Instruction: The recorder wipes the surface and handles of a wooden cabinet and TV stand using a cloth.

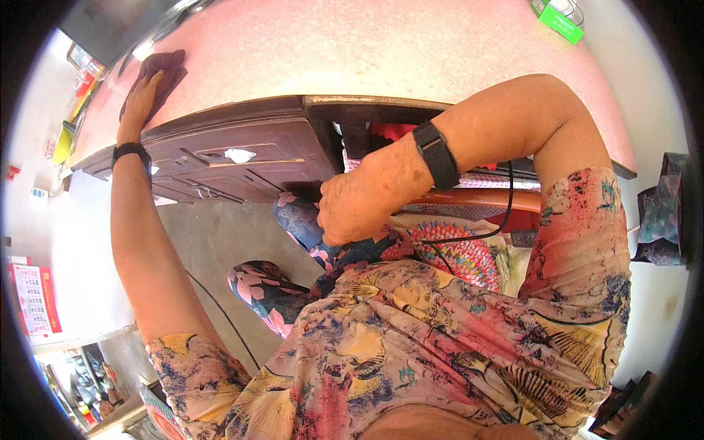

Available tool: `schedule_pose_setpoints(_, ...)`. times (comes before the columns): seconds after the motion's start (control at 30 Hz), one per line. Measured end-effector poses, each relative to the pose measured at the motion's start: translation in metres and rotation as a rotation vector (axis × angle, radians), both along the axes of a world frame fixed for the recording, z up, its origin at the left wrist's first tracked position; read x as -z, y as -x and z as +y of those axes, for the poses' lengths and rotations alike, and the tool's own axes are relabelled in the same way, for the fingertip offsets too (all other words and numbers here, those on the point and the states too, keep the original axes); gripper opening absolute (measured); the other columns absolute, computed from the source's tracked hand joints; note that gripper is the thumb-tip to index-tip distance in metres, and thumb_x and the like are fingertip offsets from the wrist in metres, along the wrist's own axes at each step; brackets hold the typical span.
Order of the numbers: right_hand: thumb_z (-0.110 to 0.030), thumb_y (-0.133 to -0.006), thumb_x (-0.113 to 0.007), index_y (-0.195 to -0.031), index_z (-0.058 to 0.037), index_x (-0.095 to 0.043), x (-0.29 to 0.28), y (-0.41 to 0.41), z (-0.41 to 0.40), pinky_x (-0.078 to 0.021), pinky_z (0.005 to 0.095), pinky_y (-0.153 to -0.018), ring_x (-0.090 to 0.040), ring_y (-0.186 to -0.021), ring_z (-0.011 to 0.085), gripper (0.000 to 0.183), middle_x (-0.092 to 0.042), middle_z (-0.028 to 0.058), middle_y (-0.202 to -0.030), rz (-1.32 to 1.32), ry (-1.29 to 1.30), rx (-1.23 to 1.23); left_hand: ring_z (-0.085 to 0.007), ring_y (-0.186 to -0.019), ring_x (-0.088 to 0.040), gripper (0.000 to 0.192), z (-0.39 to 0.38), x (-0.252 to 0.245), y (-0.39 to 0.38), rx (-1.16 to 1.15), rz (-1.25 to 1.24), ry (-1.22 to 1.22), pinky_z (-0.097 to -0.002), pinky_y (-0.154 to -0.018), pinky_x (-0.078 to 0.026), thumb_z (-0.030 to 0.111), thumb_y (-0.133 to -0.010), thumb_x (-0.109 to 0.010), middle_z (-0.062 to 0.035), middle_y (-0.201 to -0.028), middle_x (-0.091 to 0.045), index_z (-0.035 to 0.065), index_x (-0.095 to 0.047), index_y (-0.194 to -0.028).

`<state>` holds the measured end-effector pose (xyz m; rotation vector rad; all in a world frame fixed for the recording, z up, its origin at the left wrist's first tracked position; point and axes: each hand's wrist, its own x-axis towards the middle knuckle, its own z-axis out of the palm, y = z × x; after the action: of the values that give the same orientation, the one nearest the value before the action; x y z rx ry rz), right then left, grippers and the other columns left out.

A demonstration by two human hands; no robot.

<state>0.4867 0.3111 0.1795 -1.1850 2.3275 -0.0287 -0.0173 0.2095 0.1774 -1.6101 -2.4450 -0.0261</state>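
Observation:
Far out on the left, my left hand (141, 103) lies pressed on a dark cloth (171, 67), its fingers spread along it. The cloth rests bunched on the pinkish speckled top (357, 49) of a dark wooden desk. My right hand (366, 192) is curled into a loose fist in front of the desk's edge, above my lap. Nothing shows in it, though its palm side is hidden. A black band circles each wrist. Below the desktop, the drawer front (264, 154) carries a white handle (240, 155).
A bright green box (561, 25) sits at the desk's far right. A dark screen (104, 27) stands at the back left. A black cable (511, 192) hangs near my right forearm. Beside my legs is a wooden chair rail (478, 199) with a multicoloured woven pad (456, 247).

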Motion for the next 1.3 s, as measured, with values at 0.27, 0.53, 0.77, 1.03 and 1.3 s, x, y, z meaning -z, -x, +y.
schedule_pose_setpoints(0.27, -0.023, -0.078, -0.070, -0.091, -0.0063, -0.075, -0.021, 0.008, 0.004, -0.0509, 0.0488, -0.070, -0.070, -0.088, 0.0335, 0.022, -0.073, 0.0129, -0.092, -0.022, -0.118, -0.003, -0.0401, -0.129, -0.048, 0.045, -0.013, -0.012, -0.002, -0.006, 0.030, 0.009, -0.0416, -0.110, -0.035, 0.024, -0.103, -0.030, -0.0240, -0.137, -0.053, 0.0058, -0.051, -0.139)
schedule_pose_setpoints(0.53, -0.021, -0.077, -0.071, -0.092, -0.0099, -0.077, -0.022, -0.018, -0.006, -0.0524, 0.0462, -0.067, -0.070, -0.086, 0.0295, 0.020, -0.073, 0.0089, -0.090, 0.125, 0.143, -0.108, -0.0391, -0.140, -0.037, 0.043, 0.002, -0.036, -0.147, -0.044, -0.282, -0.125, -0.0392, -0.117, -0.026, 0.030, -0.103, -0.037, -0.0242, -0.146, -0.044, 0.0088, -0.054, -0.137)
schedule_pose_setpoints(0.77, -0.018, -0.078, -0.069, -0.090, -0.0084, -0.077, -0.022, -0.029, -0.025, -0.0539, 0.0435, -0.066, -0.071, -0.086, 0.0276, 0.017, -0.074, 0.0109, -0.089, 0.139, 0.039, -0.174, -0.0375, -0.142, -0.036, 0.057, 0.036, -0.064, -0.288, 0.230, -0.300, -0.246, -0.0411, -0.117, -0.029, 0.038, -0.098, -0.050, -0.0209, -0.147, -0.046, 0.0033, -0.047, -0.143)
schedule_pose_setpoints(1.03, -0.019, -0.078, -0.069, -0.089, -0.0091, -0.077, -0.023, -0.021, -0.009, -0.0525, 0.0435, -0.065, -0.071, -0.086, 0.0274, 0.017, -0.074, 0.0102, -0.089, 0.166, 0.069, -0.082, -0.0382, -0.126, -0.053, 0.049, 0.057, -0.067, -0.265, 0.108, -0.607, -0.217, -0.0379, -0.107, -0.037, 0.033, -0.100, -0.044, -0.0246, -0.136, -0.055, -0.0002, -0.052, -0.136)
schedule_pose_setpoints(1.3, -0.020, -0.078, -0.069, -0.089, -0.0097, -0.077, -0.024, -0.024, -0.002, -0.0512, 0.0435, -0.064, -0.070, -0.085, 0.0271, 0.017, -0.074, 0.0095, -0.089, 0.163, 0.078, -0.032, -0.0390, -0.129, -0.049, 0.052, 0.036, -0.026, -0.086, 0.094, -0.378, -0.176, -0.0402, -0.109, -0.036, 0.034, -0.103, -0.034, -0.0264, -0.136, -0.054, -0.0024, -0.056, -0.132)
